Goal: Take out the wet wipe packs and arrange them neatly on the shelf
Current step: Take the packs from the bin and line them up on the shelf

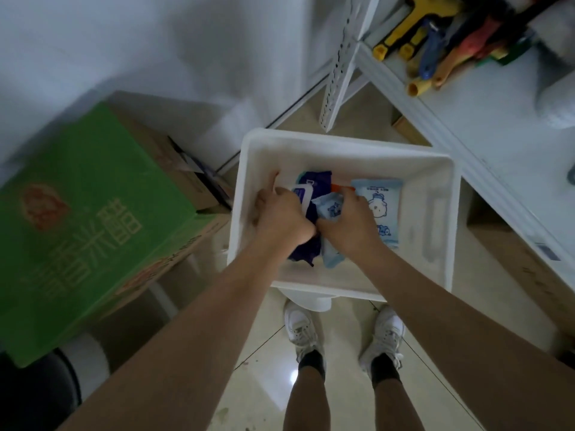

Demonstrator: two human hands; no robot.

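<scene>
Bare forearms — white sneakers (300, 329), black socks (312, 362)

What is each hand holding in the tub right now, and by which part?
Left hand grips the dark blue pack around its middle; right hand grips a light blue pack around its middle.

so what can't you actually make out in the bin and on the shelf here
- Head view: the count of wipe packs in the white bin; both hands cover the middle.
- Most of the dark blue pack, under the left hand.
- Whether the right hand grips the light blue pack; its fingertips are hidden.
- The shelf and its tools, blurred and cut off at the right edge.
</scene>
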